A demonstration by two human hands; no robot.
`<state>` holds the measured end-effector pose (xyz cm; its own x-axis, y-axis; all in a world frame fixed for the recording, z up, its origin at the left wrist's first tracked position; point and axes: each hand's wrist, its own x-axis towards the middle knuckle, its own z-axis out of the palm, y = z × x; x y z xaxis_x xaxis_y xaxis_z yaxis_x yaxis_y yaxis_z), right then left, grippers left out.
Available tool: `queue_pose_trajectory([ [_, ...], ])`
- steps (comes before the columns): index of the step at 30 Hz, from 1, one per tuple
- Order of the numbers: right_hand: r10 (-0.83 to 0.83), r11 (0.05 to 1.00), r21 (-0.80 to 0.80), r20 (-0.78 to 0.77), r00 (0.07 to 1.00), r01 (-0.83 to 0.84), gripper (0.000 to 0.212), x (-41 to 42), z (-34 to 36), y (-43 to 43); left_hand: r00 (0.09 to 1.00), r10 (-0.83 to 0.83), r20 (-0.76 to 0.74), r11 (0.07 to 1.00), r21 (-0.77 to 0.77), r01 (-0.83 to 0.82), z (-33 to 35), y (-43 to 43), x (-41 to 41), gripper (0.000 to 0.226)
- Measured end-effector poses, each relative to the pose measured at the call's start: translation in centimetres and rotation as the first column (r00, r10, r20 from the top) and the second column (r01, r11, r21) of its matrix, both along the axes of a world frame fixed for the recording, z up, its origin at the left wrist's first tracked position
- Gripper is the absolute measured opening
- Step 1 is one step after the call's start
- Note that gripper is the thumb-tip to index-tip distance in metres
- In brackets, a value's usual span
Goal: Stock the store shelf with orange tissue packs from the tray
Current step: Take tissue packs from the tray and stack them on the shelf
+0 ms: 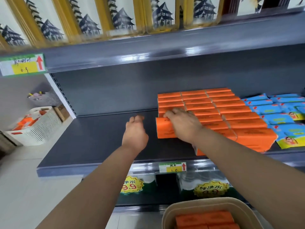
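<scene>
Orange tissue pack (165, 129) lengthwise along shelf (99, 138), right hand (183, 126) gripping top.

- We see the shelf deck (99, 134) as dark grey painted metal, matt and smooth.
- Its front rail (99, 169) is glossy and carries bright streaks of reflected light.
- The orange tissue packs (231, 116) are wrapped in thin plastic film with a soft sheen and fine creases at the folds.
- The blue tissue packs (279, 119) beside them wear a shinier printed film.
- The price label (172, 167) is printed paper.
- The tray (198, 202) has a beige, matt rim; we cannot tell whether it is plastic or pressed pulp.
- The white basket (42, 128) is slatted moulded plastic, faintly glossy.
</scene>
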<state>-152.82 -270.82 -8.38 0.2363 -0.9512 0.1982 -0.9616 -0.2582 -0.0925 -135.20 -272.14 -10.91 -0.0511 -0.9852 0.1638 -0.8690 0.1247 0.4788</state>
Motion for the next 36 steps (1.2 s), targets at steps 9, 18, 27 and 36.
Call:
queue_pose_trajectory([
  [9,-0.067,0.994,-0.094,-0.102,0.993,0.057,0.064,-0.2,-2.5,-0.9,0.988,-0.156,-0.007,0.971,0.185,0.154,-2.1,-0.6,-1.9,0.059],
  [18,-0.144,0.988,-0.083,-0.204,0.968,0.130,0.064,0.5,-2.6,-1.5,0.976,-0.190,-0.109,0.964,0.166,0.206,-2.4,-0.6,-4.0,0.030],
  [27,-0.125,0.986,-0.135,-0.189,0.974,0.100,0.065,-1.2,-0.9,3.2,0.993,-0.103,-0.053,0.990,0.092,0.107,-0.3,3.9,-3.7,0.051],
  [36,-0.023,0.999,0.038,-0.137,0.990,0.028,0.035,-6.0,-8.6,16.3,0.934,-0.353,0.056,0.921,0.198,0.336,-5.6,14.4,-4.9,0.030],
])
